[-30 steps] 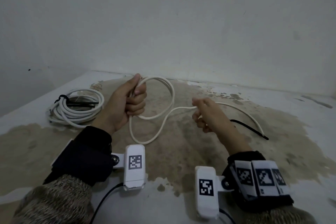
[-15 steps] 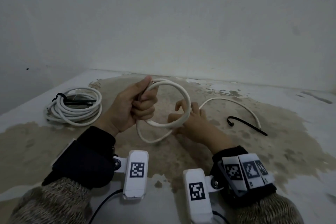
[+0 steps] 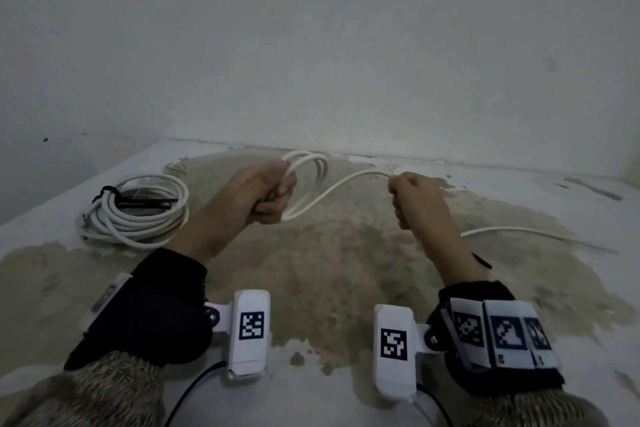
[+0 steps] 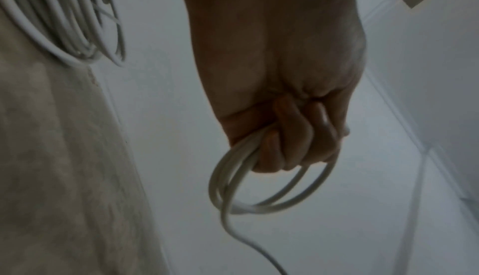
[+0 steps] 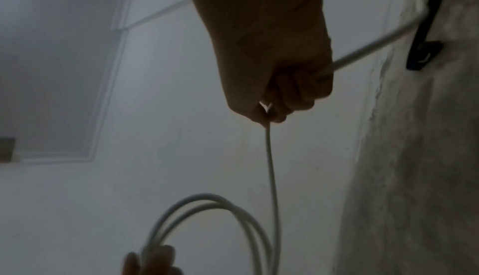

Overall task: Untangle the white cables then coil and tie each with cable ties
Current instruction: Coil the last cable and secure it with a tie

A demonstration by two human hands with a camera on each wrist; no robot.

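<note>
My left hand (image 3: 266, 191) (image 4: 287, 136) grips a small coil of white cable (image 3: 313, 177) (image 4: 259, 203), two or three loops held above the stained floor. From the coil a single strand runs right to my right hand (image 3: 408, 198) (image 5: 282, 95), whose curled fingers hold it. Past that hand the cable's loose tail (image 3: 519, 230) (image 5: 368, 47) trails along the floor to the right. A black cable tie (image 3: 481, 260) (image 5: 422, 54) lies by my right forearm, partly hidden in the head view.
A second white cable (image 3: 138, 211) (image 4: 59, 25) lies coiled at the left, bound with a black tie (image 3: 110, 194). The floor (image 3: 329, 270) is white with a large brown stain. A wall (image 3: 311, 45) rises just behind the hands.
My right hand left the coil and slid right along the strand, pulling it out. The left hand's coil gained a loop and rose slightly. The tail on the floor shortened.
</note>
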